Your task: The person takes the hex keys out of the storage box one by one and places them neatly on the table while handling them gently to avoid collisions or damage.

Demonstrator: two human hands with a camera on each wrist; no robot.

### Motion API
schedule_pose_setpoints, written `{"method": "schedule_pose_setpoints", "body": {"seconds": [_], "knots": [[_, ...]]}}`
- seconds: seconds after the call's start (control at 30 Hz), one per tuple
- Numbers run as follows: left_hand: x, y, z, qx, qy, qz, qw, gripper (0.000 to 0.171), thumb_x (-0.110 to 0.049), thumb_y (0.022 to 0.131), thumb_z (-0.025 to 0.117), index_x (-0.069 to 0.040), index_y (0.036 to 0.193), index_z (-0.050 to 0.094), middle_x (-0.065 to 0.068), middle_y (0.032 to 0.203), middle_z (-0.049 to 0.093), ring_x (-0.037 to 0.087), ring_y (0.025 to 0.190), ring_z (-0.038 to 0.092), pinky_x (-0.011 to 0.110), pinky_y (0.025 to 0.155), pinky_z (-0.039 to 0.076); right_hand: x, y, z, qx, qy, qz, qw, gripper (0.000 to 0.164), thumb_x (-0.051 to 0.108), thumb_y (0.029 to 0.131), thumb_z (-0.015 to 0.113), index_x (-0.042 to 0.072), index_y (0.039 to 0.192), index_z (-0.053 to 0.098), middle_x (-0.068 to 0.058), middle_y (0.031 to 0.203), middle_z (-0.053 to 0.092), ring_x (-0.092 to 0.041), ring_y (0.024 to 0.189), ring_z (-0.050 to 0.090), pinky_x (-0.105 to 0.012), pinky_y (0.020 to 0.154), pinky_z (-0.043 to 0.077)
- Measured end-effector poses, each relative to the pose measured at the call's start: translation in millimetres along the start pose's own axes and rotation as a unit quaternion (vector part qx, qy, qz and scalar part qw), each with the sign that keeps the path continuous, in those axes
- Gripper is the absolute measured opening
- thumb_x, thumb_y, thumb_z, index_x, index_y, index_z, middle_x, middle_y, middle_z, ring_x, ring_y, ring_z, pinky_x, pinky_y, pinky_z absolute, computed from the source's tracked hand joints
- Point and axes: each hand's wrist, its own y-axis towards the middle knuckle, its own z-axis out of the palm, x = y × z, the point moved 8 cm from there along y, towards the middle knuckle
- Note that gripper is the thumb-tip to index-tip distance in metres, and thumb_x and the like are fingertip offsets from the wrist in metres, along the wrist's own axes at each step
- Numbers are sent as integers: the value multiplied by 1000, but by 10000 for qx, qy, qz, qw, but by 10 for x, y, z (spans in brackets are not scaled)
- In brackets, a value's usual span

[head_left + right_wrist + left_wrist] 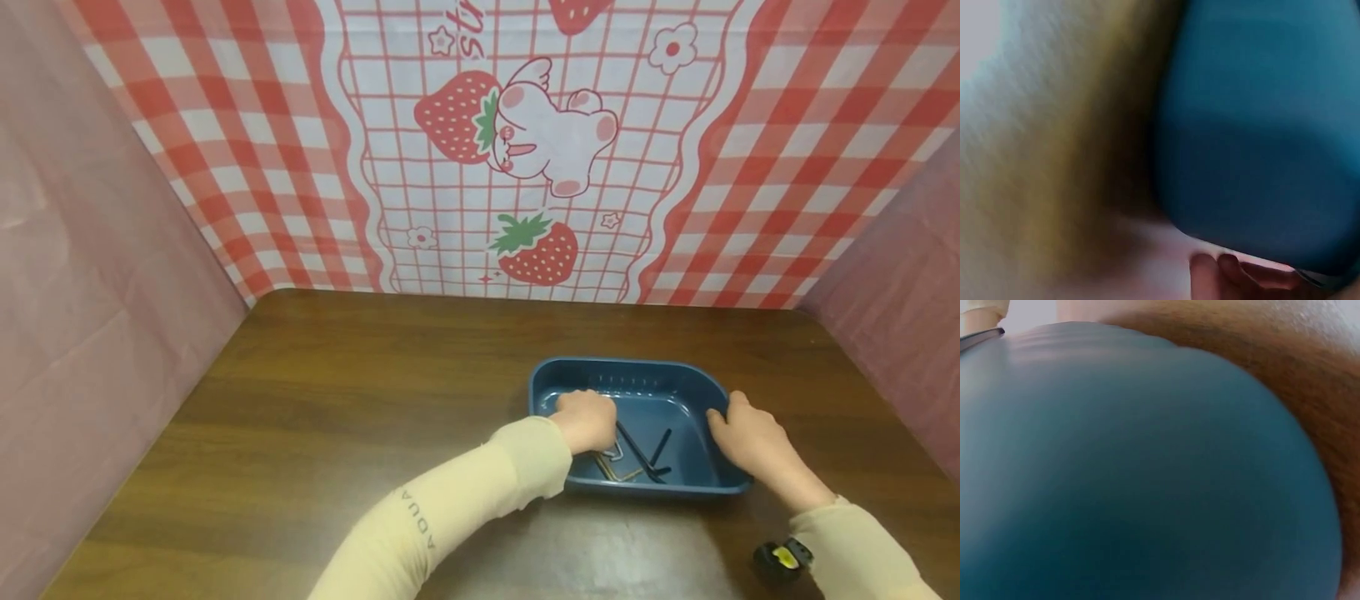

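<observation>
A deep blue plastic basin sits on the table and holds several L-shaped hex keys. Black hex keys lie crossed on its floor, beside a brass-coloured hex key and a silver one. My left hand reaches down into the basin's left part, knuckles up, at the keys; its fingertips are hidden, so I cannot tell what they hold. My right hand grips the right rim, thumb inside. In the right wrist view its fingers show against the basin wall. The basin's outer side fills the left wrist view.
The brown wooden table extends left of the basin and behind it. A red-and-white checked cloth with strawberries hangs at the back, with pink cloth at the sides. A black wrist strap piece sits by the right sleeve.
</observation>
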Motion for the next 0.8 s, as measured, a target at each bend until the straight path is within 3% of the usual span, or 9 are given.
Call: {"method": "schedule_pose_setpoints", "body": {"seconds": [0.13, 0.27, 0.37, 0.53, 0.8], "knots": [[3, -3, 0, -27, -55, -1, 10000, 7, -26, 79, 63, -20, 81, 67, -5, 73, 57, 12, 64, 50, 28, 57, 38, 18, -4, -11, -585, 435, -176, 9972, 54, 11, 90, 41, -23, 127, 20, -48, 114, 38, -58, 98, 44, -60, 75, 40], [13, -6, 4, 9, -105, 20, 9999, 8, -26, 80, 63, -19, 79, 67, -4, 72, 56, 12, 65, 50, 28, 58, 37, 67, 7, -29, -870, 682, -578, 9922, 69, 3, 86, 46, -13, 138, 5, -45, 124, 32, -58, 105, 38, -63, 81, 35], [22, -17, 5, 46, -157, 26, 9999, 8, -26, 80, 62, -19, 77, 66, -4, 71, 54, 12, 65, 49, 28, 59, 36, 83, 11, -14, -780, 595, -701, 9927, 73, 2, 86, 46, -7, 141, 0, -45, 124, 34, -56, 101, 44, -59, 75, 38], [25, -55, -60, -65, -261, 182, 9995, 20, -29, 83, 59, -18, 67, 60, -4, 66, 52, 11, 60, 50, 27, 54, 37, 53, 10, 12, -513, 488, -452, 9965, 63, 5, 89, 43, -12, 138, 8, -47, 115, 39, -53, 91, 52, -53, 67, 43], [42, -168, -209, -245, -987, 646, 9927, 36, -30, 86, 59, -15, 54, 50, -4, 47, 40, 9, 43, 43, 20, 42, 34, 41, -11, 11, -442, 532, -240, 9973, 49, 8, 91, 41, -21, 125, 22, -48, 116, 37, -58, 101, 44, -61, 78, 39]]}}
